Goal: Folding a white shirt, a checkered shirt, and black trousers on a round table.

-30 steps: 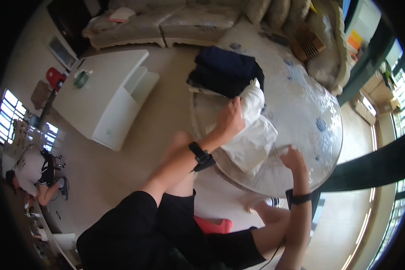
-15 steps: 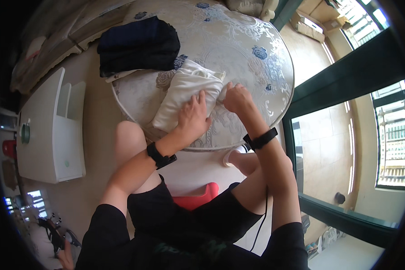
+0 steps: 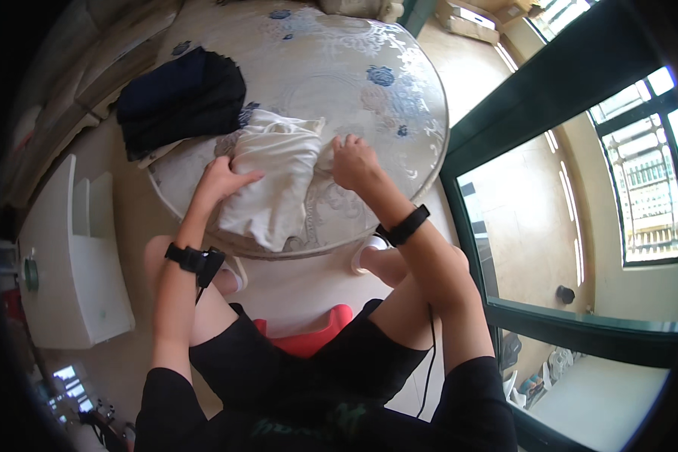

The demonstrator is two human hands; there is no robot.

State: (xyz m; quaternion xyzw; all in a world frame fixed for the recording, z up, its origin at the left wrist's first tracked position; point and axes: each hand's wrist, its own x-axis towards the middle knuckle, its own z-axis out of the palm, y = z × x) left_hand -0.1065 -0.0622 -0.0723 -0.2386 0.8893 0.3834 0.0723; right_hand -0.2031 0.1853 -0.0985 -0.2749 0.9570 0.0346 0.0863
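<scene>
A white garment (image 3: pixel 279 173), folded into a rough rectangle with creases, lies on the near part of a round table (image 3: pixel 354 218) under a patterned cover. At its left edge is my left hand (image 3: pixel 224 181), thumb stretched across the fabric and apart from the other fingers. My right hand (image 3: pixel 354 162) is just right of the garment, fingers closed on a small bit of white cloth sticking out from its side. Further back on the left sits a stack of dark folded clothes (image 3: pixel 181 98), navy and black, with something pale beneath.
White open-sided cabinet (image 3: pixel 71 264) stands on the floor at the left. Wooden furniture (image 3: pixel 83 98) runs along the back left. A dark green door frame (image 3: pixel 467 218) rises close by the table's right side. Beneath me shows a red stool (image 3: pixel 305 339).
My left hand has gone from the garment's middle to its left edge, and its fingers have spread. My right hand stays by the right side. The whole view has shifted.
</scene>
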